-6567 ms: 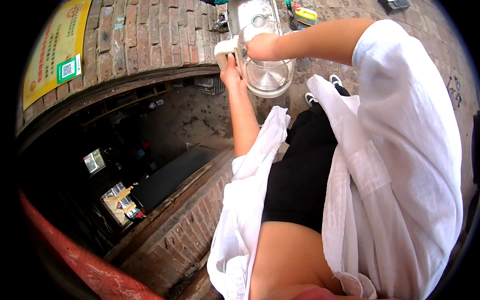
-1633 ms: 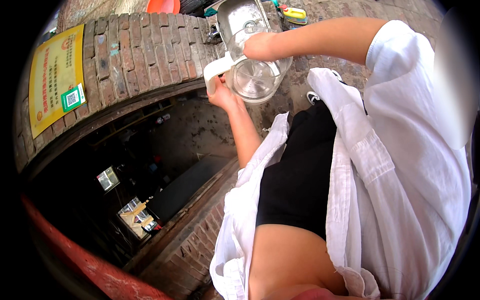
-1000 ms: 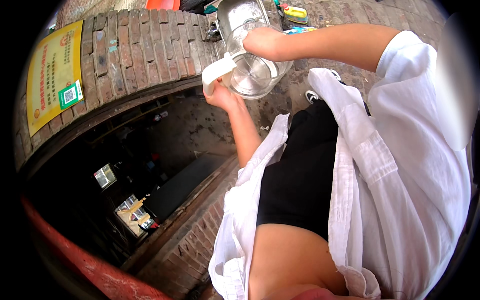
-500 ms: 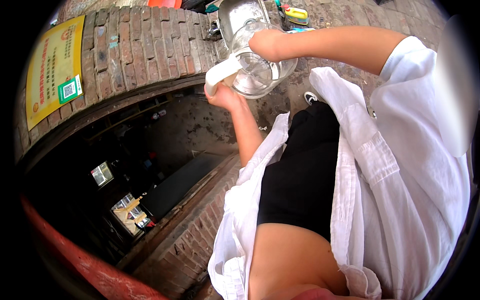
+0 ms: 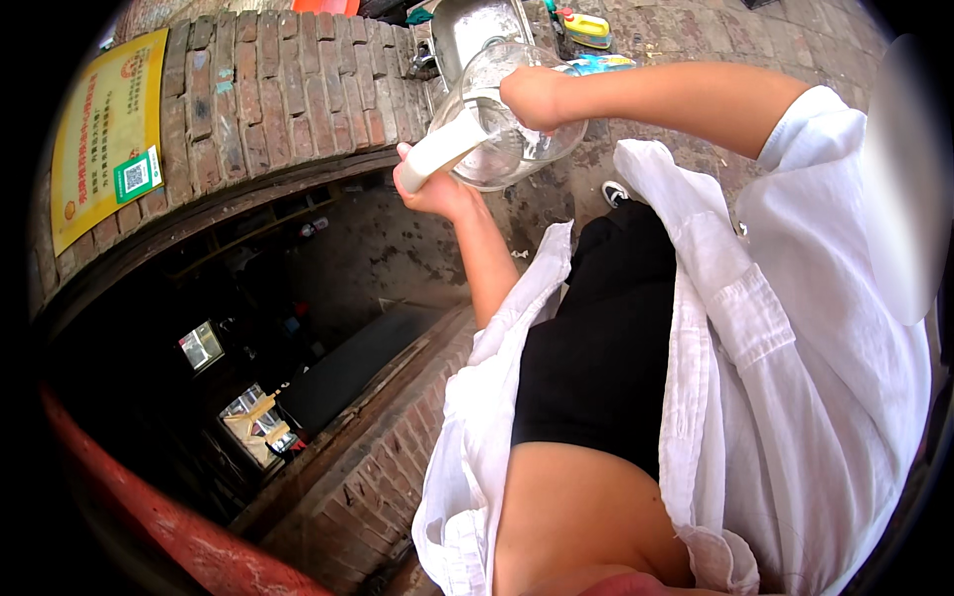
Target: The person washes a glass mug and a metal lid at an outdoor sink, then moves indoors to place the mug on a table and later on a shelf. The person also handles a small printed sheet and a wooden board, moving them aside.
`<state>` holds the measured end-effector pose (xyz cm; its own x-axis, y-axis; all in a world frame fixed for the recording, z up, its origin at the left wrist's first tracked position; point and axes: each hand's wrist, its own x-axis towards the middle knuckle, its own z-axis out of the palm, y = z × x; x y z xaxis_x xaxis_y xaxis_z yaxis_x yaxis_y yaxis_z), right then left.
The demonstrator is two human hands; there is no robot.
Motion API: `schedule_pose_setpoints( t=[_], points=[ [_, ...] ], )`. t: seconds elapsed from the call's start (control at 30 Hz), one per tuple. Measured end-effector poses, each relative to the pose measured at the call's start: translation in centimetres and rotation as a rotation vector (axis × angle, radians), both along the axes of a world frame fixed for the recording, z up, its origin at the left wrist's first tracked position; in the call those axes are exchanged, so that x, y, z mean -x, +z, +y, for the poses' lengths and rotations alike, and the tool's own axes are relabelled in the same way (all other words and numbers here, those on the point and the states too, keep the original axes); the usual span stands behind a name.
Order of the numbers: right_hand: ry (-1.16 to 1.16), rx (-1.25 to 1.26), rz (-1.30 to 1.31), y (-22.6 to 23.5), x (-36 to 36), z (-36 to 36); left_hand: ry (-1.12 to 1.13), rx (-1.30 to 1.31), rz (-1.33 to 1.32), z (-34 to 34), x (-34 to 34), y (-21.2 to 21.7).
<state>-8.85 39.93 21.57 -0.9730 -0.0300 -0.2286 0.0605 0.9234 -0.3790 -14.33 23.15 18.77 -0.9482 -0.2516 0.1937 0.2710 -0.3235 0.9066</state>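
My left hand point(image 5: 435, 191) is wrapped round the thick white handle point(image 5: 442, 149) of a clear jug point(image 5: 502, 169). The jug is tilted in front of me, near a metal sink point(image 5: 449, 30), and its round wall is see-through. My right hand point(image 5: 534, 97) reaches into the mouth of the jug with its fingers curled. Whatever those fingers grip, if anything, is hidden; a whitish, shiny patch shows in the glass just below them.
A brick wall point(image 5: 288, 89) with a yellow sign point(image 5: 109, 149) runs along the left, above a dark doorway point(image 5: 149, 298). Beyond the jug, a yellow bottle point(image 5: 586, 30) and a blue-and-white packet point(image 5: 601, 65) lie on the paving. A red bar point(image 5: 189, 536) crosses the lower left.
The jug and my left hand have shifted slightly left, with the handle turned a little. My right hand has moved slightly, and more of the blue-and-white packet shows.
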Motion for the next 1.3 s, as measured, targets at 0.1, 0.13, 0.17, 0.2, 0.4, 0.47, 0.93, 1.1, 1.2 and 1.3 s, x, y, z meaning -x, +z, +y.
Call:
schedule_pose_setpoints(
  t=[0.1, 0.13, 0.17, 0.2, 0.4, 0.47, 0.93, 1.1, 1.2, 1.3],
  points=[
    [-0.019, -0.028, 0.121, 1.4, -0.7, -0.1, 0.064, 0.131, 0.030, 0.0, -0.5, 0.6],
    [-0.029, -0.051, 0.204, 3.1, -1.7, 0.1, 0.047, 0.126, 0.062, 0.2, -0.6, 0.9],
    [-0.025, -0.066, 0.283, 4.0, -2.0, 0.1, 0.044, 0.130, 0.087, -0.1, -0.7, 0.9],
    [0.004, -0.107, 0.312, 4.1, -2.0, 0.1, 0.040, 0.134, 0.112, -0.3, -0.8, 0.9],
    [0.077, -0.158, 0.394, 3.6, -2.8, -0.8, -0.007, 0.075, 0.040, -1.0, -0.8, 0.9],
    [0.129, -0.130, 0.429, 3.7, -3.2, -1.5, -0.009, 0.075, 0.070, -2.0, 0.0, 0.1],
    [0.205, -0.215, 0.499, 4.4, -5.8, -3.9, -0.073, -0.066, 0.084, -3.1, 0.7, 0.8],
    [0.258, -0.150, 0.265, 4.8, -4.8, -4.7, -0.091, 0.000, 0.134, -3.8, 1.3, 0.9],
    [0.211, -0.086, 0.199, 4.0, -4.9, -4.9, -0.128, -0.041, 0.102, -3.3, 1.2, 0.3],
    [0.287, -0.096, 0.164, 5.8, -5.4, -5.5, -0.073, -0.029, 0.092, -3.9, 1.4, 0.6]
  ],
)
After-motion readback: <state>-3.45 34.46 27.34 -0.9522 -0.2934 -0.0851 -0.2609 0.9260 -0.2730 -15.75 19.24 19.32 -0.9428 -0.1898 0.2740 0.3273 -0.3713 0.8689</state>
